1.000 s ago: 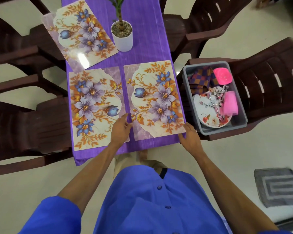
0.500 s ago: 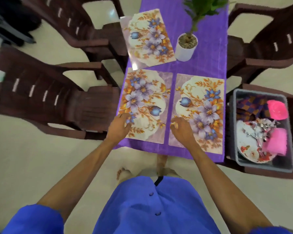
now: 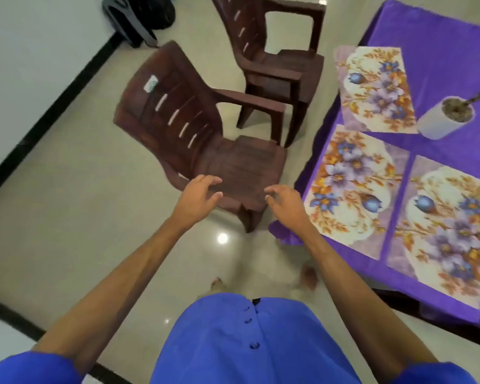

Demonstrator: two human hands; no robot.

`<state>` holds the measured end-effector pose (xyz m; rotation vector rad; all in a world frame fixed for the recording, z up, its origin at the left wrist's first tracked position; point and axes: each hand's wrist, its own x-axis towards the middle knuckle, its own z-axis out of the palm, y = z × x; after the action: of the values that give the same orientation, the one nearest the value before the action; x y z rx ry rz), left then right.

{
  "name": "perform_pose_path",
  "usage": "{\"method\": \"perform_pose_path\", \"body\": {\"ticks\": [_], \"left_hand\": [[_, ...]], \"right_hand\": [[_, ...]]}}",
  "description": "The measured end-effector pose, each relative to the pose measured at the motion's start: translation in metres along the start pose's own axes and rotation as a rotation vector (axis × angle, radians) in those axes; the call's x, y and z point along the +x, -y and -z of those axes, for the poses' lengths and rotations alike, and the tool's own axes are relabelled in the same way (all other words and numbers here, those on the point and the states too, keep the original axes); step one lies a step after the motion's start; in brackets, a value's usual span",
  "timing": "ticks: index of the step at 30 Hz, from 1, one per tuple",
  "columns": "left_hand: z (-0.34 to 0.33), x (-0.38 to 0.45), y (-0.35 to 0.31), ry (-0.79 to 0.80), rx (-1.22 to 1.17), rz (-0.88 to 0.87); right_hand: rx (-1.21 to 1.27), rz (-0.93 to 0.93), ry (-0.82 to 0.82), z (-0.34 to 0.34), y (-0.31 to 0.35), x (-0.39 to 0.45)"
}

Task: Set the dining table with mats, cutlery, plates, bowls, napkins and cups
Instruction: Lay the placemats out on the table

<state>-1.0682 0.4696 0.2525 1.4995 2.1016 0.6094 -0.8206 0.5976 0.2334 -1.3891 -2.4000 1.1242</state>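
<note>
Three floral place mats lie on the purple tablecloth (image 3: pixel 441 31) at the right: a near-left mat (image 3: pixel 352 184), a near-right mat (image 3: pixel 449 228) and a far mat (image 3: pixel 374 90). My left hand (image 3: pixel 197 198) and my right hand (image 3: pixel 286 203) hover side by side over the front edge of a brown plastic chair (image 3: pixel 205 139), left of the table. Both hands have loosely spread fingers and hold nothing. Neither touches a mat.
A second brown chair (image 3: pixel 275 51) stands behind the first, close to the table's left side. A white plant pot (image 3: pixel 445 117) stands on the cloth by the far mat. A dark object (image 3: pixel 139 15) sits by the wall at top left. Glossy floor lies around.
Both hands have left the two near mats and moved left over the chair seat. The view has swung left, so the grey tub of dishes is out of sight.
</note>
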Motion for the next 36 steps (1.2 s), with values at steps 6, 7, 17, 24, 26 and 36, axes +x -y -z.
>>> {"method": "perform_pose_path", "body": {"ticks": [6, 7, 17, 24, 26, 36], "left_hand": [[0.110, -0.034, 0.109, -0.104, -0.002, 0.114], [0.126, -0.036, 0.122, -0.121, -0.001, 0.129], [0.257, 0.047, 0.252, -0.209, -0.044, 0.127], [0.365, 0.145, 0.349, -0.137, -0.071, 0.062], [0.396, 0.166, 0.373, -0.116, -0.076, 0.063], [0.496, 0.313, 0.509, -0.027, -0.227, 0.111]], "right_hand": [[-0.010, 0.172, 0.034, -0.075, 0.140, 0.047], [-0.009, 0.199, 0.039, -0.084, 0.160, 0.056], [0.003, 0.283, -0.038, -0.146, 0.296, 0.207], [-0.017, 0.282, -0.125, -0.174, 0.403, 0.331], [-0.054, 0.281, -0.121, -0.180, 0.434, 0.360], [-0.110, 0.108, -0.097, -0.239, 0.513, 0.509]]}}
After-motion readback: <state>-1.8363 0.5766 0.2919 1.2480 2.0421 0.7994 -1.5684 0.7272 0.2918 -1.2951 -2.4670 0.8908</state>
